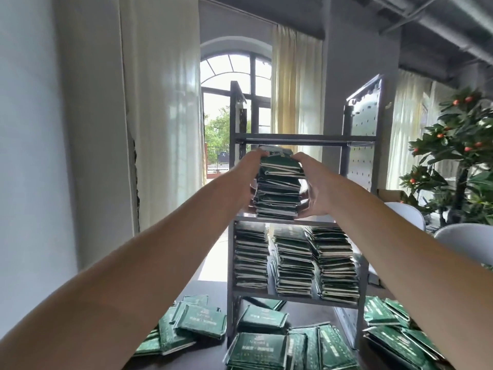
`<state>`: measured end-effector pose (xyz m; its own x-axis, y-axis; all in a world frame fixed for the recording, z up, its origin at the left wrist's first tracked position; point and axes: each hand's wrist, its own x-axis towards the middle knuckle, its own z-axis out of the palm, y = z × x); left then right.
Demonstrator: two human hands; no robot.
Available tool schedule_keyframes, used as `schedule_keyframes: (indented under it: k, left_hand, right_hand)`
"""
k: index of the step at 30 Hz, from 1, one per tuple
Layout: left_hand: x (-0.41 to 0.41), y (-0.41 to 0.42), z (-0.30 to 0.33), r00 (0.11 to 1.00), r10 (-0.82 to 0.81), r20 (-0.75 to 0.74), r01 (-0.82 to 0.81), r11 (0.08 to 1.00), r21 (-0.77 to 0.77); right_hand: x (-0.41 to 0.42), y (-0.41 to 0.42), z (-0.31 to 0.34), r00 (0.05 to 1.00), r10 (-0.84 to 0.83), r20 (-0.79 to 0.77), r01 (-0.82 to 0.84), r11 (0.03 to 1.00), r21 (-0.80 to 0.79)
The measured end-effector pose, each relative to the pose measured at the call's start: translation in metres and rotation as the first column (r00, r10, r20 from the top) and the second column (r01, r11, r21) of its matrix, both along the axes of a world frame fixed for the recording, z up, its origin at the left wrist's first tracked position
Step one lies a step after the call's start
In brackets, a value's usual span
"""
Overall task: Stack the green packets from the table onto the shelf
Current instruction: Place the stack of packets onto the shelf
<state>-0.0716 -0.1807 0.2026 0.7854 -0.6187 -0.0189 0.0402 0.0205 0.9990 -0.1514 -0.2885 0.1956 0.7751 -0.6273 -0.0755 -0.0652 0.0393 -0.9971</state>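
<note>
A: Where is the pile of green packets [277,188] at this moment?

B: It stands on the middle board of the shelf [357,141], toward the left side of it, and it is pressed between both hands. The left hand [246,182] lies flat against the left side of the pile, and the right hand [310,188] curls around the right side, with fingers low at the bottom corner.

A: Why from two sides?

B: I think because the packets are thin and slippery and the edges do not line up. One hand alone lets the pile lean. With pressure from both sides it stays straight while it is set on the board.

A: Is it already resting there?

B: The bottom seems to touch the board, but I cannot tell for sure.

A: And the rest?

B: On the board below, three full stacks [293,263] stand side by side, so that level is full; this is probably why the new pile goes higher. Many loose packets [266,343] lie near on the dark table [202,288], left and right of the shelf foot, so much work remains

A: What can go wrong?

B: If the hands open too fast, the top packets can slide off
</note>
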Motion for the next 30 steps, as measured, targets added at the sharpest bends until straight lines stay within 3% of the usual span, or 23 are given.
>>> schedule_keyframes:
  k: [3, 9, 15, 19, 25, 30]
  left_hand:
    - [0.003, -0.012, 0.004, 0.999, -0.007, -0.053, 0.005, 1.0, -0.025]
    - [0.013, -0.029, 0.001, 0.998, 0.05, -0.046, -0.047, 0.997, 0.069]
    - [0.021, -0.035, -0.011, 0.997, 0.049, -0.067, -0.059, 0.986, -0.154]
    - [0.018, -0.03, -0.044, 0.984, 0.111, 0.142, -0.087, 0.983, -0.164]
    - [0.003, -0.01, -0.075, 0.879, 0.18, 0.441, -0.123, 0.98, -0.155]
    - [-0.008, 0.004, -0.081, 0.738, 0.287, 0.61, -0.289, 0.952, -0.098]
  right_hand:
    - [0.016, -0.007, 0.003, 0.999, -0.014, 0.04, 0.011, 0.997, 0.071]
    - [0.035, -0.017, -0.001, 0.999, 0.005, 0.051, -0.013, 0.987, 0.162]
    - [0.053, -0.019, -0.003, 0.995, 0.023, 0.094, -0.037, 0.989, 0.146]
    - [0.062, -0.023, -0.003, 0.998, 0.028, 0.061, -0.033, 0.995, 0.089]
    - [0.069, -0.018, -0.001, 1.0, 0.002, 0.019, -0.004, 0.998, 0.063]
    - [0.078, -0.006, 0.0, 0.998, -0.026, 0.052, 0.023, 0.998, 0.06]
